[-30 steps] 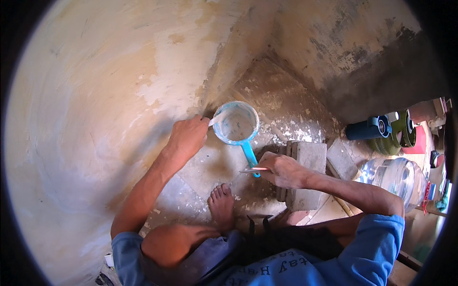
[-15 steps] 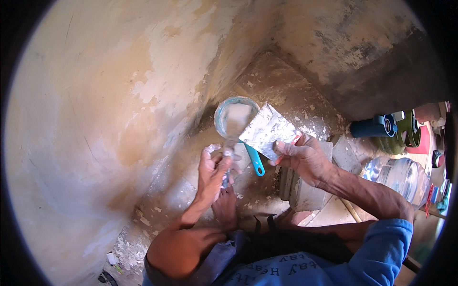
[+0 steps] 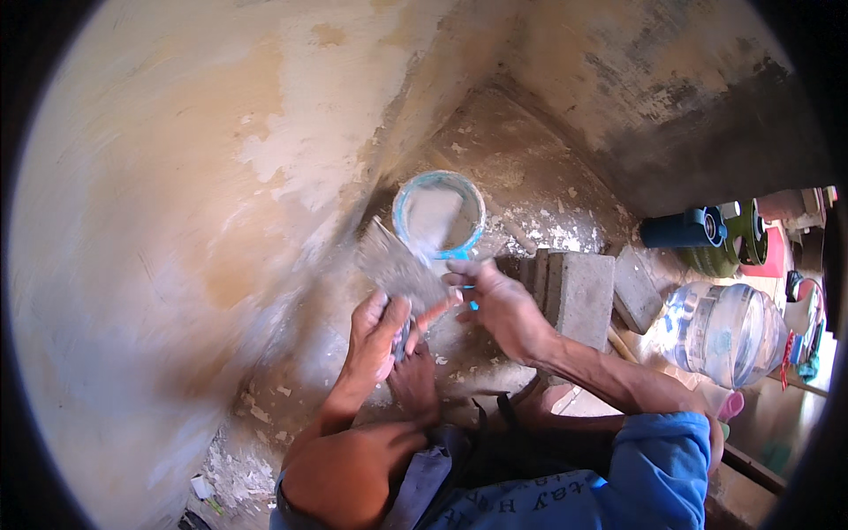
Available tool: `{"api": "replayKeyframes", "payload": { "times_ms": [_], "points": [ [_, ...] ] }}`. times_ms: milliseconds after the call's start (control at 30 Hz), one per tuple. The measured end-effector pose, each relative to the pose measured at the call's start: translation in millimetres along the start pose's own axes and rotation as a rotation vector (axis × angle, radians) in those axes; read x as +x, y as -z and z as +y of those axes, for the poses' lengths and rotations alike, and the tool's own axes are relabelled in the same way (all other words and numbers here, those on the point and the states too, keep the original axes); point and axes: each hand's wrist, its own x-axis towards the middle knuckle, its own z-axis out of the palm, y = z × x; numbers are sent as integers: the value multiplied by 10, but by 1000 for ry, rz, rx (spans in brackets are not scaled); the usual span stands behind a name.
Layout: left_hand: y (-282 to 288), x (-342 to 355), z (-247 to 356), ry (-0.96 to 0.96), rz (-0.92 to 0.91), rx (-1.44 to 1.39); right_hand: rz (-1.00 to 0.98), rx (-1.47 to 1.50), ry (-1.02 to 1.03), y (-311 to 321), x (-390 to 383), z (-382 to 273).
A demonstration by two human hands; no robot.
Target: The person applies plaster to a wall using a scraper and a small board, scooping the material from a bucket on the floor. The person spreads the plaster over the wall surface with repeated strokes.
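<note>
My left hand (image 3: 373, 336) is closed round the handle of a putty knife (image 3: 403, 341), whose blade is largely hidden. Over it lies a flat metal scraper (image 3: 397, 268), smeared by motion, with a reddish back edge (image 3: 437, 309). My right hand (image 3: 508, 309) pinches the scraper by the end of that edge, its fingers blurred. Just beyond both tools, a round blue dipper (image 3: 481, 216) with a handle stands on the floor. Whitish paste (image 3: 433, 212) lies inside it.
A stained, patchy wall (image 3: 194, 203) rises close on my left. Grey blocks (image 3: 583, 296) stand right of my hands. Farther right are a large clear water bottle (image 3: 729, 336), a dark blue jug (image 3: 680, 230) and a green round container (image 3: 714, 261). My bare foot (image 3: 413, 389) is below the tools.
The metal scraper has moved left and turned, now over the putty knife. My right hand has come left toward my left hand. My left hand has shifted slightly left and down.
</note>
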Motion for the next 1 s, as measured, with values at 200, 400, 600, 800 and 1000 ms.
{"api": "replayKeyframes", "payload": {
  "times_ms": [200, 400, 600, 800, 1000],
  "points": [
    [108, -179, -320, 138, -317, -8, 27, -268, -168, -166, 53, 213],
    [295, -177, -679, 84, -140, -149, 513, -280, 327, 301, 305, 55],
    [393, 62, -1249, 154, -147, -191, 702, -515, 107, 550, 182, 570],
    [719, 93, -1144, 199, -315, -136, 421, -335, 7, 369, -63, 914],
    [922, 117, -597, 173, -270, 237, 476, -789, -181, 299, -521, 191]
  ]
}}
